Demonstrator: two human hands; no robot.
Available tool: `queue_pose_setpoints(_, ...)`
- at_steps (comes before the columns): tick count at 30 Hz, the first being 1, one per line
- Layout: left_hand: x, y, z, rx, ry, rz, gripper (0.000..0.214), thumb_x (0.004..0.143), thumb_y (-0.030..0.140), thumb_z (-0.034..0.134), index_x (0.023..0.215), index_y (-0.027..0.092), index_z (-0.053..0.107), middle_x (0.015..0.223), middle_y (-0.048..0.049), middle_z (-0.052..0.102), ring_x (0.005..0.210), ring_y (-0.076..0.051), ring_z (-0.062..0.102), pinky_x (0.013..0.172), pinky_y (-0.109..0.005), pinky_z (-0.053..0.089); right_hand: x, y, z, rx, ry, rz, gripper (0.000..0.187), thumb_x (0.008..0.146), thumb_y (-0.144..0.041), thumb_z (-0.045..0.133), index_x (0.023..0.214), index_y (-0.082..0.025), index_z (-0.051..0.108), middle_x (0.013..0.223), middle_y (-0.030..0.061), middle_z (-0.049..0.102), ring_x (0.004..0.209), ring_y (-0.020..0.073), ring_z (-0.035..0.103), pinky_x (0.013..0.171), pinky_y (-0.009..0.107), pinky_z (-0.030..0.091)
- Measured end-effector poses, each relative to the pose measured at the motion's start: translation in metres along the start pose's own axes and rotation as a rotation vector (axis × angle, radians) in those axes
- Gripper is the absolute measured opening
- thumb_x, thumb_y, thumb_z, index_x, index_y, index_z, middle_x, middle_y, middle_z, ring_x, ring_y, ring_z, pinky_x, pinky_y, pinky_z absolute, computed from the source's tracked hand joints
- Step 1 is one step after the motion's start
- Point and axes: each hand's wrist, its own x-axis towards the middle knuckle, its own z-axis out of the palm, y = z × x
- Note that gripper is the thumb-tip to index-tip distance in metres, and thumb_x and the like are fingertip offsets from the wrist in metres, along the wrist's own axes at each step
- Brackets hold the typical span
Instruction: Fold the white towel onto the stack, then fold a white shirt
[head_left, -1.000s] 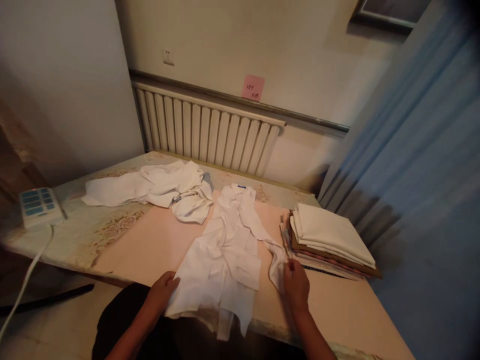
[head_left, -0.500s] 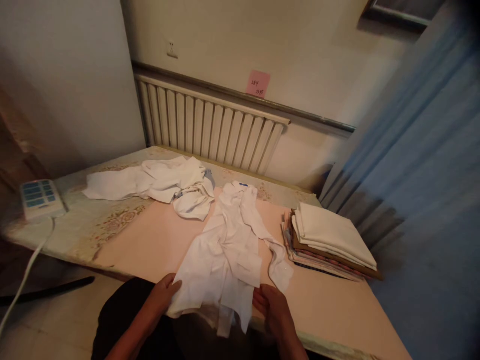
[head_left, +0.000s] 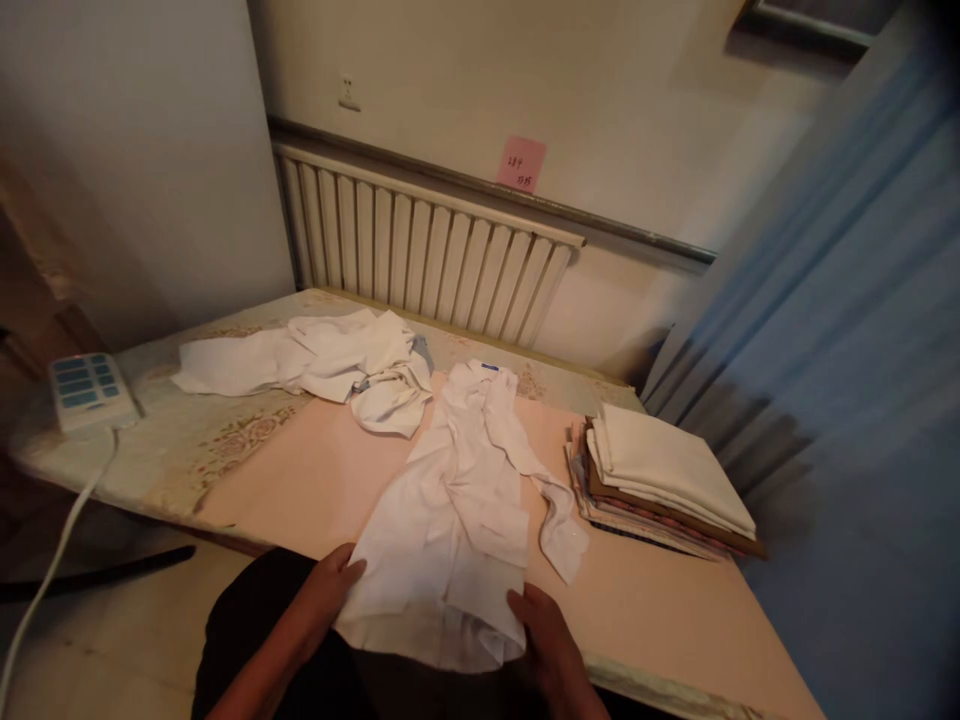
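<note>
A white long-sleeved shirt (head_left: 457,500) lies lengthwise in front of me, its collar with a dark blue label at the far end. One sleeve trails out to the right. The hem hangs over the table's near edge. My left hand (head_left: 330,590) pinches the hem's left side, thumb on top. At the right side of the hem, my right hand (head_left: 544,630) grips the cloth, thumb up and the other fingers mostly hidden beneath.
A crumpled white garment (head_left: 322,360) lies at the back left. To the right sits a stack of folded cloths (head_left: 667,470). A power strip (head_left: 90,390) with a white cord is at the far left. Behind the table are a radiator (head_left: 420,250) and a blue curtain (head_left: 847,400).
My right hand has closed on the right side of the hem. The lower edge of the shirt is now spread wider and smoother, and the strip that dangled in the middle no longer shows.
</note>
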Motion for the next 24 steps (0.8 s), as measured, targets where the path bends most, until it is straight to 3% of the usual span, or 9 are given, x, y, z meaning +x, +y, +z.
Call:
queue_pose_setpoints(4, -0.006, -0.007, 0.001, 0.068, -0.032, 0.014, 0.031, 0.063, 0.041, 0.061, 0.082, 0.016, 0.062, 0.071, -0.0010, 0.066, 0.067, -0.020, 0.060, 0.060, -0.028, 0.045, -0.003, -0.001, -0.033, -0.246, 0.116, -0.053, 0.024, 0.061, -0.042, 0.064, 0.065, -0.018, 0.064, 0.063, 0.0009, 0.064, 0.058, 0.0170, 0.055, 0.055, 0.027, 0.042)
queue_pose_setpoints(7, -0.008, -0.019, 0.007, 0.153, -0.021, 0.048, 0.028, 0.061, 0.039, 0.059, 0.078, 0.016, 0.063, 0.071, -0.0021, 0.066, 0.072, -0.023, 0.062, 0.064, -0.030, 0.047, -0.008, 0.006, -0.045, -0.327, 0.127, -0.036, 0.023, 0.061, -0.042, 0.061, 0.059, -0.019, 0.060, 0.053, -0.0016, 0.057, 0.049, 0.0142, 0.048, 0.048, 0.025, 0.037)
queue_pose_setpoints(10, -0.010, -0.025, 0.011, 0.209, 0.006, 0.061, 0.028, 0.060, 0.037, 0.056, 0.078, 0.017, 0.064, 0.075, -0.0033, 0.068, 0.077, -0.025, 0.064, 0.069, -0.031, 0.049, -0.012, 0.012, -0.045, -0.338, 0.130, -0.012, 0.026, 0.063, -0.045, 0.058, 0.059, -0.019, 0.058, 0.048, -0.0034, 0.051, 0.043, 0.0129, 0.042, 0.044, 0.025, 0.034)
queue_pose_setpoints(13, -0.013, -0.027, 0.011, 0.227, 0.004, 0.073, 0.029, 0.063, 0.036, 0.054, 0.081, 0.017, 0.065, 0.077, -0.0032, 0.069, 0.080, -0.025, 0.064, 0.072, -0.032, 0.049, -0.014, 0.011, -0.045, -0.386, 0.148, -0.093, 0.026, 0.065, -0.044, 0.056, 0.064, -0.019, 0.061, 0.060, 0.0001, 0.060, 0.056, 0.0168, 0.053, 0.055, 0.027, 0.041)
queue_pose_setpoints(18, -0.013, -0.032, 0.011, 0.283, 0.040, 0.083, 0.023, 0.057, 0.030, 0.054, 0.075, 0.019, 0.065, 0.078, -0.0026, 0.071, 0.083, -0.026, 0.064, 0.075, -0.033, 0.049, -0.015, 0.010, -0.052, -0.702, 0.227, -0.181, 0.023, 0.065, -0.043, 0.051, 0.055, -0.023, 0.055, 0.057, 0.0005, 0.060, 0.060, 0.0198, 0.055, 0.060, 0.029, 0.042)
queue_pose_setpoints(24, -0.011, -0.035, 0.015, 0.261, 0.031, 0.061, 0.032, 0.060, 0.045, 0.056, 0.075, 0.018, 0.065, 0.079, -0.0043, 0.071, 0.078, -0.027, 0.064, 0.072, -0.033, 0.049, -0.017, -0.006, -0.048, -0.892, 0.380, -0.341, 0.028, 0.081, -0.044, 0.043, 0.080, -0.026, 0.064, 0.077, 0.0042, 0.068, 0.073, 0.0236, 0.062, 0.069, 0.033, 0.045)
